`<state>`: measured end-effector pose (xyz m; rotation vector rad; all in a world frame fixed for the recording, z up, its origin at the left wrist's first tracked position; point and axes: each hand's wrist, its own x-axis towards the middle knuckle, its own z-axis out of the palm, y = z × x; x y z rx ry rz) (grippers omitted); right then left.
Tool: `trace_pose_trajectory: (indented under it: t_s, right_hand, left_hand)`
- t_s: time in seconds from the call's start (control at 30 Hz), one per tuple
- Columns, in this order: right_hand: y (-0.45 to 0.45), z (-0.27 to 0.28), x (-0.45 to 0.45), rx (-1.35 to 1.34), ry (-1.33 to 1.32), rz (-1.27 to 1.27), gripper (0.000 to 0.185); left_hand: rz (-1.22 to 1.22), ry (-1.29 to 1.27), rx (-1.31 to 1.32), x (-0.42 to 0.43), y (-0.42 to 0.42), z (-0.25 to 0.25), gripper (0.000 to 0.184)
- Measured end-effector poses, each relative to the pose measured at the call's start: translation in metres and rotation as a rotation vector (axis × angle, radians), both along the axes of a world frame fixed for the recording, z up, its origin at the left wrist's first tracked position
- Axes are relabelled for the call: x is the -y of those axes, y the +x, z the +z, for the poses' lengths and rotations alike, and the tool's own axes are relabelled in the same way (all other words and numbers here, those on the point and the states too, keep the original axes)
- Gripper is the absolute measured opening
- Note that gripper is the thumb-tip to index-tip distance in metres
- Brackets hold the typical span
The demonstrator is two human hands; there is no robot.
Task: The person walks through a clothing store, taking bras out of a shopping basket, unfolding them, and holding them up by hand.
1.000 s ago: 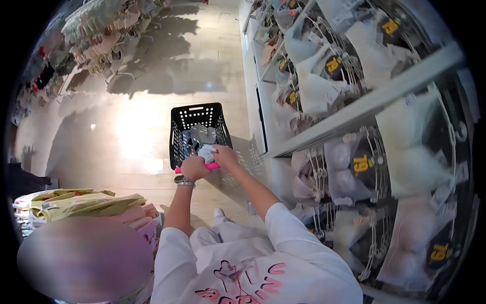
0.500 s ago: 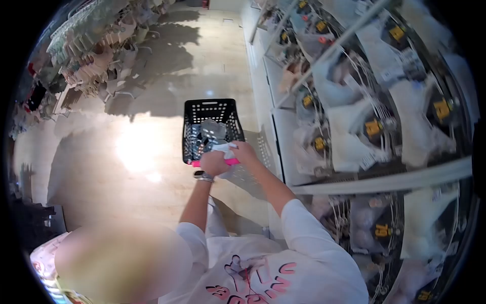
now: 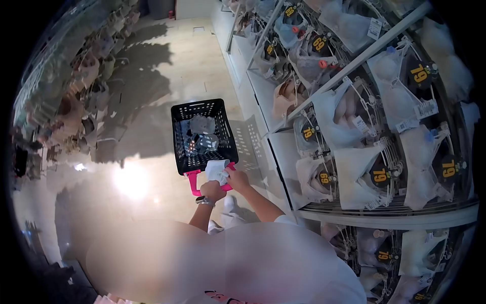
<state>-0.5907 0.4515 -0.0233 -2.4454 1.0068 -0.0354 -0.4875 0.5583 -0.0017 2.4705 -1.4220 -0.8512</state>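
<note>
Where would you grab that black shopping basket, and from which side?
I'd take the black shopping basket by its pink handle, from the wearer's side: the handle juts out beyond the near end, leaving a bar fingers can probably wrap around.

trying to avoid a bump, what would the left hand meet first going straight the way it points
Probably the white item just ahead of the left hand, then the black basket's near end, though depth is unclear in this one view.
</note>
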Motion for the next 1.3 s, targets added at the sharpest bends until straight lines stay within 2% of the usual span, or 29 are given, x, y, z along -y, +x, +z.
trace_pose_trajectory:
  t_s: [0.2,0.3,0.5,0.7,0.83,0.97,1.07,1.1,1.2,1.3]
  right_hand:
    - [0.066,0.007,0.089,0.064,0.011,-0.006,0.024]
    - [0.107,0.017,0.144,0.083,0.035,0.033,0.022]
    - [0.173,0.029,0.222,0.113,0.088,0.076,0.024]
    - [0.252,0.033,0.281,0.232,0.136,0.088,0.025]
    - [0.305,0.034,0.326,0.196,0.167,0.118,0.026]
    - [0.363,0.048,0.369,0.116,0.189,0.044,0.028]
    - [0.401,0.033,0.399,0.174,0.107,0.009,0.027]
    - [0.415,0.04,0.409,0.081,0.146,-0.024,0.031]
    - [0.446,0.035,0.433,0.018,0.143,-0.097,0.034]
    - [0.48,0.018,0.462,0.06,0.151,-0.113,0.033]
  left_hand:
    - [-0.027,-0.008,0.02,0.081,0.066,0.007,0.032]
    - [-0.024,-0.098,0.09,0.127,0.099,-0.004,0.034]
    - [-0.009,-0.195,0.156,0.198,0.159,0.016,0.033]
    - [0.043,-0.132,0.177,0.259,0.236,0.03,0.031]
    - [0.02,-0.058,0.181,0.304,0.291,0.037,0.033]
    - [0.016,-0.054,0.155,0.349,0.351,0.043,0.035]
    - [0.01,-0.068,0.136,0.379,0.389,0.032,0.042]
    - [-0.004,-0.075,0.128,0.39,0.404,0.029,0.043]
    - [0.031,0.019,0.003,0.415,0.44,0.023,0.047]
    - [0.027,0.061,-0.026,0.44,0.478,0.04,0.045]
